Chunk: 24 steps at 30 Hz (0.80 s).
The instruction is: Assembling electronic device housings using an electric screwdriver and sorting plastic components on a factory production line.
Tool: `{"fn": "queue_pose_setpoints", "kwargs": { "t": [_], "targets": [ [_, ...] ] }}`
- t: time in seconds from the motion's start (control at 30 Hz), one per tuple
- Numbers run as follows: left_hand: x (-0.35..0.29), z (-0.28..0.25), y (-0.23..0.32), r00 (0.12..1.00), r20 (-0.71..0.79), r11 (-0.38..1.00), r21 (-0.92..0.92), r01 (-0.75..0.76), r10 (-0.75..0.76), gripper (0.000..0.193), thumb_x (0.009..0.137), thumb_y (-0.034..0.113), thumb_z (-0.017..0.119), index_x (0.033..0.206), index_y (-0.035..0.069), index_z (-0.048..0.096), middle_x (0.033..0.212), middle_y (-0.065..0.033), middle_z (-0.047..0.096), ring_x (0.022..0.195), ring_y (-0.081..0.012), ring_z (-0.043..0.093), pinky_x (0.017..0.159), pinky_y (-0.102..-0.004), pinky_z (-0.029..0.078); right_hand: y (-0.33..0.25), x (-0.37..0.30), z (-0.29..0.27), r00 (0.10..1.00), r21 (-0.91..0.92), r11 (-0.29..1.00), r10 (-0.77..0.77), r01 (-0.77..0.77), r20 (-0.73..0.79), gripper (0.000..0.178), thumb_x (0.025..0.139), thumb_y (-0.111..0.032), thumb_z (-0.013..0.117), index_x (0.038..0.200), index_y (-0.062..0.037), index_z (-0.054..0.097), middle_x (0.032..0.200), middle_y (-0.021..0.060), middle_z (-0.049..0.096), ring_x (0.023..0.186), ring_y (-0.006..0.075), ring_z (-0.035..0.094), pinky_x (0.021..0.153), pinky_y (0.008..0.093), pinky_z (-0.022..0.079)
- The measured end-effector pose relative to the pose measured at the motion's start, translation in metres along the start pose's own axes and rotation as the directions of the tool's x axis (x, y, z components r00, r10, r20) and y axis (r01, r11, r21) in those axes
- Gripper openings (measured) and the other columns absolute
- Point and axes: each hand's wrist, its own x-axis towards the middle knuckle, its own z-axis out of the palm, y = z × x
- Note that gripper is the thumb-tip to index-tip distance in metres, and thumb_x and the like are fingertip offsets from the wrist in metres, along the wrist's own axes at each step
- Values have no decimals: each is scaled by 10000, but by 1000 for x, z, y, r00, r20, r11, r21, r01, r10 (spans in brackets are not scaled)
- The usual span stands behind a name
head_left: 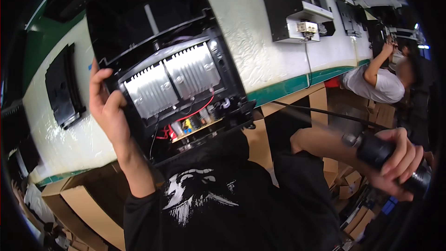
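A black plastic housing (226, 76) lies opened on the bench in front of me. Inside it sit two silver finned heat sinks (193, 72), side by side. Below them is a small circuit board (195, 128) with red, yellow and black parts and a red wire. My left hand (109, 107) grips the housing's left edge, its fingers curled against the side. Off to the right, away from the housing, my right hand (402, 158) is wrapped around a black electric screwdriver (374, 150). Its tip points left and is smeared by motion.
Another black panel (63, 86) lies on the white, film-covered bench (246, 28) at left. A black-and-white machine (290, 11) stands at the back right. A cable (325, 110) runs toward the right. Cardboard boxes (93, 209) stand below the bench edge. A co-worker (381, 81) is at far right.
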Motion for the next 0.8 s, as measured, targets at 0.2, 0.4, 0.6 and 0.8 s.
{"fn": "queue_pose_setpoints", "kwargs": {
  "t": [0.2, 0.4, 0.6, 0.8],
  "targets": [
    [-2, 1, 2, 999, -46, 998, 61, 11, -8, 468, 578, -122, 358, 982, 9, 554, 1419, -206, 319, 1212, -210, 427, 535, -134, 315, 19, 21, -70, 873, -905, 342, -484, 252, 60, 805, 741, -812, 263, 1024, -73, 406, 574, 68, 473, 416, 186, 457, 389, 314, 422],
    [-1, 1, 3, 999, -54, 995, 102, 6, -1, 453, 575, -118, 358, 964, 13, 550, 1415, -185, 336, 1103, -153, 489, 487, -142, 292, 33, 15, -120, 978, -835, 544, -207, 83, -38, 839, 764, -799, 184, 797, -30, 516, 593, 123, 519, 419, 242, 502, 400, 354, 456],
    [0, -3, 1, 996, -62, 991, 118, 67, -60, 458, 576, -125, 360, 973, 12, 544, 1423, -196, 317, 1139, -167, 475, 506, -137, 308, 52, 11, -140, 976, -720, 693, -182, 39, -123, 846, 754, -811, 199, 763, -34, 532, 606, 114, 530, 425, 236, 494, 441, 349, 453],
    [-1, 9, 4, 998, -46, 999, 16, -46, 46, 464, 590, -151, 357, 990, 8, 531, 1426, -205, 307, 1266, -237, 381, 560, -133, 349, 63, 77, -146, 894, -487, 750, 396, -447, -210, 720, 751, -724, 356, 760, -18, 496, 678, 112, 510, 561, 243, 464, 649, 389, 395]
  ]
}}
